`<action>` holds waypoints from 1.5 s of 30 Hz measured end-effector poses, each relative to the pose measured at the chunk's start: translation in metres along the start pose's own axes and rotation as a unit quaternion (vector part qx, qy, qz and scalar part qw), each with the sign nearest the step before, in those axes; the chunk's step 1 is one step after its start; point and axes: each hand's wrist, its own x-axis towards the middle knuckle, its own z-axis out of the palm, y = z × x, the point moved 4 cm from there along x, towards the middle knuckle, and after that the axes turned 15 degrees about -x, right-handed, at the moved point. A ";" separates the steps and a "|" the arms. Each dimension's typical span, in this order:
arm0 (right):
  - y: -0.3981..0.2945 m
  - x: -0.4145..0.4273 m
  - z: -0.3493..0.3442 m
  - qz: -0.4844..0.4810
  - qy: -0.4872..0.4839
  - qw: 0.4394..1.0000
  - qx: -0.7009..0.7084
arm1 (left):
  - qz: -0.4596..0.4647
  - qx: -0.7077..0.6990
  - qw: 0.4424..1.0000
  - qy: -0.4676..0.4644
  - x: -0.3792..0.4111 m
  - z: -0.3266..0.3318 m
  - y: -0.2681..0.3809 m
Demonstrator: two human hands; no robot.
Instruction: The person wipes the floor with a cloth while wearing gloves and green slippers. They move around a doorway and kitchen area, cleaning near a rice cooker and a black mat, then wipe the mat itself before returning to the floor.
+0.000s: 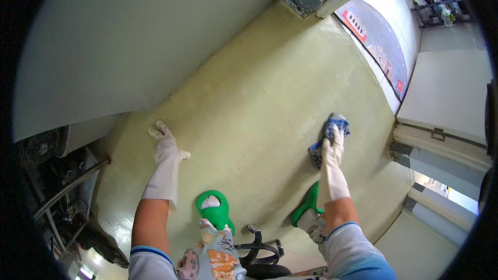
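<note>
Both hands wear long white rubber gloves. My right hand point(334, 144) grips a blue-and-grey checked cloth point(337, 123) near the floor on the right; part of the cloth hangs out to the left of the glove. Over the pale yellow-green floor point(249, 105), my left hand point(165, 140) is held out with its fingers apart and nothing in them. Whether it touches the floor cannot be told. My feet, in green slippers point(216, 212), stand between the two arms.
A grey wall point(155, 27) runs along the left. At the upper right, a patterned mat point(373, 35) lies beyond a doorway with a white door point(443, 89). A metal frame point(70, 186) stands at the lower left. Close behind my feet is a black wheeled chair base point(258, 245).
</note>
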 end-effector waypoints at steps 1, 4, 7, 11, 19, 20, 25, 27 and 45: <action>-0.009 -0.001 0.013 0.001 0.037 0.999 -0.018 | -0.004 0.020 1.000 0.006 0.001 0.001 0.001; -0.074 -0.048 0.043 -0.270 0.076 0.959 -0.045 | 0.000 0.037 0.999 0.015 0.003 0.009 0.014; -0.172 -0.164 0.063 -0.373 -0.150 0.915 0.014 | -0.016 0.002 0.998 0.053 -0.001 -0.001 -0.010; -0.178 -0.235 0.038 -0.418 -0.341 0.840 0.050 | -0.002 -0.001 0.998 0.070 0.009 0.011 -0.007; 0.074 -0.116 -0.002 0.129 0.051 0.910 0.390 | 0.004 -0.024 0.996 0.090 0.003 0.001 -0.012; 0.153 -0.102 -0.001 0.174 0.125 0.909 0.358 | 0.020 -0.020 0.995 0.097 0.010 0.010 -0.003; 0.182 -0.048 0.017 0.482 0.096 0.765 0.416 | 0.001 0.009 0.995 0.103 0.014 0.006 -0.015; 0.173 -0.011 0.020 0.344 0.145 0.890 0.263 | 0.057 -0.004 0.992 0.114 0.026 0.021 -0.014; -0.110 -0.267 0.019 0.166 -0.484 0.710 0.483 | 0.248 -0.141 0.921 0.267 0.041 0.021 -0.073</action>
